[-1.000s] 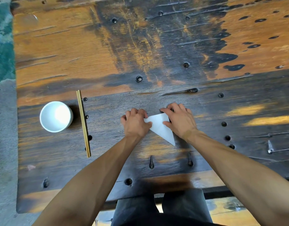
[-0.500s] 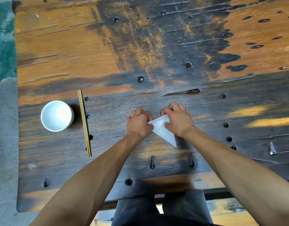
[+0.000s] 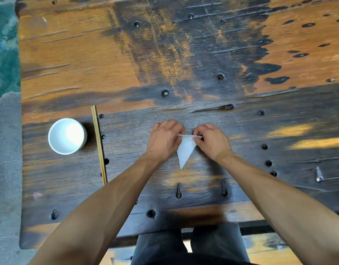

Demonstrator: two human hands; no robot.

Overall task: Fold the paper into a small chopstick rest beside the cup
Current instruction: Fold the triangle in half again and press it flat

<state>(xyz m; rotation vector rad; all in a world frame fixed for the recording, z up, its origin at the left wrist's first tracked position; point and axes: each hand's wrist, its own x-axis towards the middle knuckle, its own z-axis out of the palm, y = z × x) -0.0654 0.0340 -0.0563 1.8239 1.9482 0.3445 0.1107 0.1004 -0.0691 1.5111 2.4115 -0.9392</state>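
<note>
A white paper (image 3: 185, 150), folded into a narrow triangle, points toward me near the middle of the dark wooden table (image 3: 184, 54). My left hand (image 3: 164, 140) pinches its upper left corner. My right hand (image 3: 212, 141) pinches the upper right corner. The top edge stands slightly raised between my fingertips. A white cup (image 3: 67, 135) sits at the left. A pair of wooden chopsticks (image 3: 99, 144) lies just right of the cup, running away from me.
Several metal studs and holes dot the worn tabletop, such as one (image 3: 165, 92) beyond my hands. The table's left edge borders a grey floor and a teal rug (image 3: 4, 50). My dark trousers (image 3: 189, 245) show below the near edge.
Both hands went from pressing the paper flat to pinching its top corners. The triangle has turned so its tip points straight toward me, and it looks narrower.
</note>
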